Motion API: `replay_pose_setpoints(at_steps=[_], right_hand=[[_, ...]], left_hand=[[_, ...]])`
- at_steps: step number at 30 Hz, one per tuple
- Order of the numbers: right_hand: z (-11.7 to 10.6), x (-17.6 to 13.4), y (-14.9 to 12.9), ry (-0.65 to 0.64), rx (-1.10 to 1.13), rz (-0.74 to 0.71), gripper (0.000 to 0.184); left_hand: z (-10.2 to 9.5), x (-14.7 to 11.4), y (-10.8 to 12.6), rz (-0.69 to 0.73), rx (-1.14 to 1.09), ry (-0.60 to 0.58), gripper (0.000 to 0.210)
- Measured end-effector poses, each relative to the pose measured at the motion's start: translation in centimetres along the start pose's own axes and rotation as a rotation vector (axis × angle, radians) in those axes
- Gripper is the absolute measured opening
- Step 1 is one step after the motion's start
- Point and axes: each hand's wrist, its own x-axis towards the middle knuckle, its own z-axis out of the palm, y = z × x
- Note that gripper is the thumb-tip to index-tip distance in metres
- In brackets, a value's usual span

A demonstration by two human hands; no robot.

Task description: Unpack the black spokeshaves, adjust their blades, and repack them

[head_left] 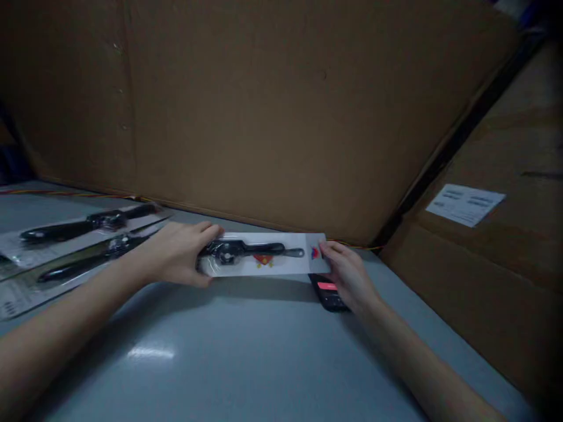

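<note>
Our hands grip a packaged watch (257, 256) above the grey table (246, 351).
Our left hand (180, 253) hides one end; our right hand (347, 275) pinches the other, partly covering a dark phone (328, 291). Open tabletop lies nearer us.

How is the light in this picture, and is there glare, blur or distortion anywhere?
Head view: dim overall, the cardboard wall nearly featureless; a soft glare patch lies on the grey table; the left hand and right hand cast faint shadows beneath the packaged watch; edges are soft, the box label unreadable; wide-lens bending shows at the borders.
</note>
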Motion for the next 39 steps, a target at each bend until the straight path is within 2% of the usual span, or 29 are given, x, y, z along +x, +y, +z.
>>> replay_pose_setpoints(at_steps=[3,6,9,11,13,15,18,21,23,27,34,37,39], right_hand=[[-1.3,1.0,-0.4,0.068,0.051,-0.024,0.021],[-1.3,1.1,-0.6,0.017,0.184,-0.013,0.022],[0.1,0.0,-0.5,-0.238,0.318,0.053,0.035],[1.4,-0.9,0.0,-0.419,0.323,0.112,0.040],[2.6,-1.5,0.5,-0.463,0.334,0.103,0.044],[3.5,-1.6,1.0,-0.420,0.350,0.083,0.043],[3.9,-0.8,0.9,-0.320,0.343,0.086,0.032],[3.4,0.6,-0.2,-0.240,0.332,0.080,0.020],[2.6,1.6,-1.1,-0.161,0.340,0.048,0.015],[0.8,3.4,-2.5,-0.020,0.352,-0.030,0.013],[-1.8,6.6,-3.7,0.297,0.326,-0.097,0.012],[-2.9,8.0,-3.7,0.454,0.238,-0.146,0.012],[-2.9,8.2,-2.9,0.418,0.093,-0.089,0.010]], left_hand=[[-0.3,0.0,0.3,-0.038,-0.064,-0.002,0.063],[-0.4,0.0,0.7,-0.112,-0.192,-0.005,0.064],[-0.4,0.0,1.1,-0.214,-0.359,0.006,0.064],[-0.3,0.1,1.3,-0.260,-0.478,0.015,0.060],[-0.2,0.2,1.3,-0.261,-0.594,-0.007,0.056],[0.1,0.3,1.4,-0.238,-0.731,-0.066,0.054],[0.4,0.3,1.5,-0.225,-0.999,-0.241,0.052],[0.5,0.3,1.3,-0.224,-1.213,-0.397,0.046],[0.5,0.3,0.9,-0.230,-1.276,-0.428,0.038],[0.5,0.2,0.0,-0.259,-1.319,-0.413,0.027],[0.3,0.0,-0.4,-0.280,-1.344,-0.376,0.025],[0.0,-0.1,-0.7,-0.379,-1.338,-0.283,0.026],[-0.1,-0.1,-0.8,-0.474,-1.364,-0.197,0.028]])
